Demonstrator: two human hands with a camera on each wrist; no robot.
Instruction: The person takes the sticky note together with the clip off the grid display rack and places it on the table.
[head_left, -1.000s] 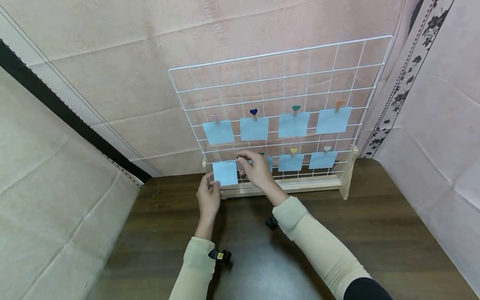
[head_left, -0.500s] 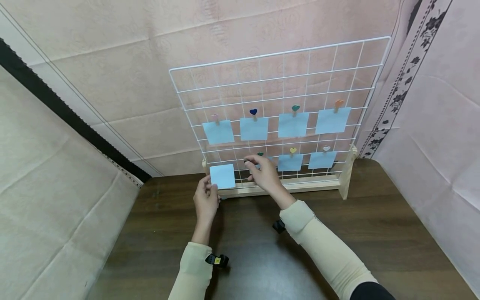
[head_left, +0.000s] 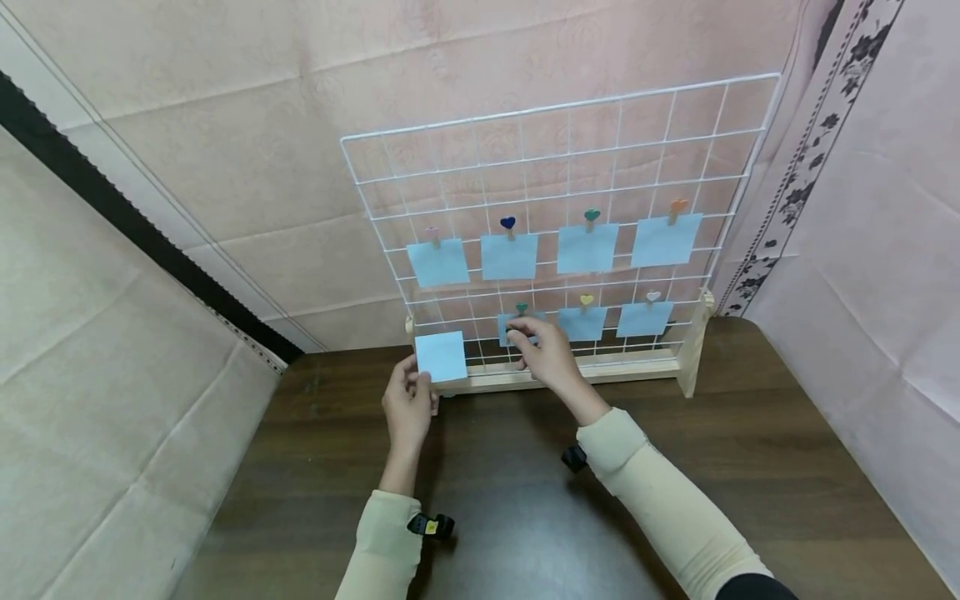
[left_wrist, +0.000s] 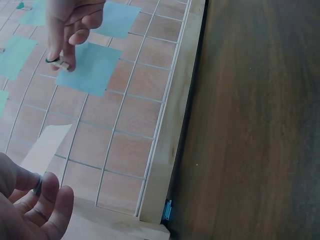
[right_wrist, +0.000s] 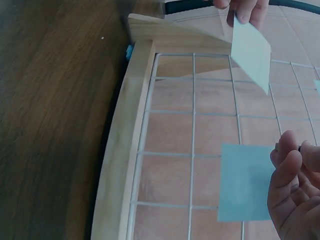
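My left hand (head_left: 407, 406) pinches a light blue paper card (head_left: 442, 357) by its lower left edge, in front of the lower left part of a white wire grid (head_left: 480, 204). In the left wrist view that card (left_wrist: 47, 147) is tilted, clear of the other cards. My right hand (head_left: 551, 358) pinches a small wooden clothespin (left_wrist: 61, 64) with a dark top between thumb and forefinger. This hand partly covers a hanging blue card (head_left: 503, 331) in the head view. Several blue cards hang on the grid from heart-topped clothespins, such as a navy one (head_left: 507, 223).
The grid stands in a wooden base (head_left: 491, 382) at the back of a brown wooden table (head_left: 510, 500). Cloth (head_left: 247, 108) hangs behind and at both sides. A small blue object (left_wrist: 167, 210) lies beside the base near its left end.
My left hand has moved the card slightly left and down. My right hand has moved right with the clothespin, away from the card, uncovering part of the hanging card behind it.
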